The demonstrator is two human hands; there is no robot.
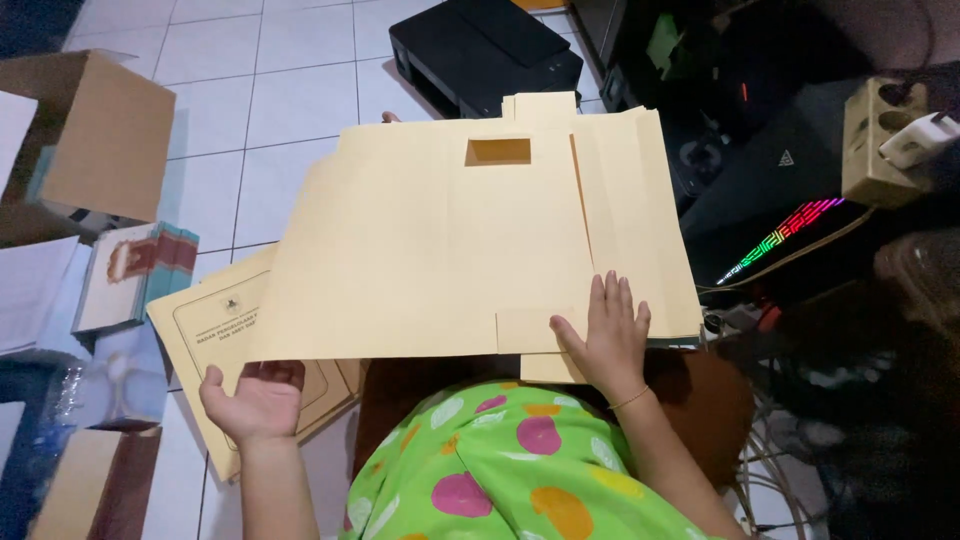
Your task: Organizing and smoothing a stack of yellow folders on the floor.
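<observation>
1. Right hand (pixel 607 335) is lying flat, palm down, on the near right corner of a big unfolded manila envelope sheet (pixel 450 240). Fingers are straight and a bit spread, thumb out to the left. It's pressing, not gripping anything. There's a thin bracelet on that wrist.

2. Left hand (pixel 255 398) is at the near left edge of the same sheet, palm up, fingers curled loosely. The fingertips go under the sheet's edge, so I can't tell how much they've actually got hold of. Looks like it's propping the edge from below.

3. The sheet itself spreads away from both sets of fingers, across the lap. It has a rectangular window cut out (pixel 498 151) well beyond the right fingertips, toward the far edge, and fold lines running away just past the right hand's fingers.

4. Under the left hand and out to its left is a printed manila envelope (pixel 215 325) lying on the white tile floor (pixel 290 90).

5. Further left of the left fingers: a stack of booklets (pixel 135 275) and an open cardboard box (pixel 100 135).

6. Way beyond the sheet's far edge sits a black printer (pixel 485 50). Right of the right hand there's a dark device with a rainbow light strip (pixel 780 240).

7. Green top with pink and orange dots (pixel 500 470) is nearest the camera, between the wrists.
</observation>
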